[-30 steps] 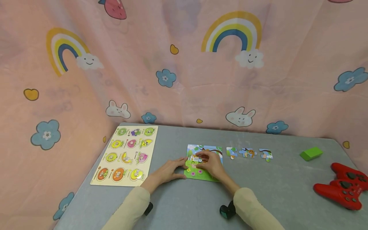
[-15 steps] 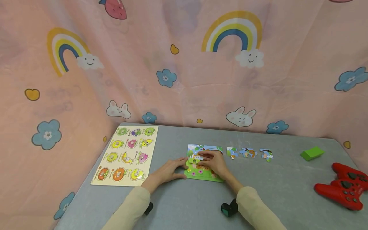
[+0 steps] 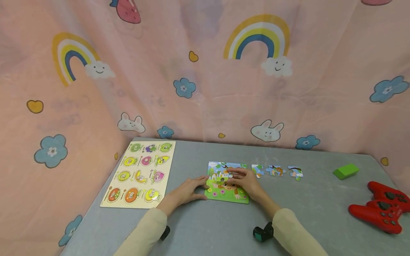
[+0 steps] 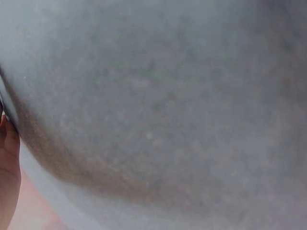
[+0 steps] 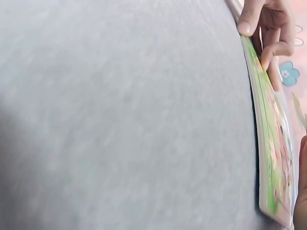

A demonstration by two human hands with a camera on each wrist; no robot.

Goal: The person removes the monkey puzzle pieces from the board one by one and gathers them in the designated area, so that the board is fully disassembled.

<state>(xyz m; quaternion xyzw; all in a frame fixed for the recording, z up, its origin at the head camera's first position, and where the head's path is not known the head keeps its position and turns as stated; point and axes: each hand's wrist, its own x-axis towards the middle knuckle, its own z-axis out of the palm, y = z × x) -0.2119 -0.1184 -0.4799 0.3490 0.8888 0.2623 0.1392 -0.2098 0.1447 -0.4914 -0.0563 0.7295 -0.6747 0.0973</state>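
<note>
A jigsaw puzzle board (image 3: pixel 224 195) with a bright picture of a monkey, a castle and flowers lies at the middle of the table. My left hand (image 3: pixel 187 190) rests at its left edge, thumb near the front corner and fingers further back; in the right wrist view a bent finger of the left hand (image 5: pixel 273 28) touches the picture. Over the right half of the board, my right hand (image 3: pixel 246 181) pinches a small puzzle piece (image 5: pixel 300 112), mostly hidden by the fingers. A small gap shows in the picture just left of those fingertips.
Three loose puzzle pieces, a blue-green one (image 3: pixel 257 170), one with an animal (image 3: pixel 276 170) and one with a branch (image 3: pixel 295 172), lie right of the board. A fruit board (image 3: pixel 166 170) is at left. Further right are a green block (image 3: pixel 346 171) and red game controller (image 3: pixel 379 208).
My right hand has shifted right across the board, uncovering the monkey's face and the gap in the picture. The left hand stays at the left edge.
</note>
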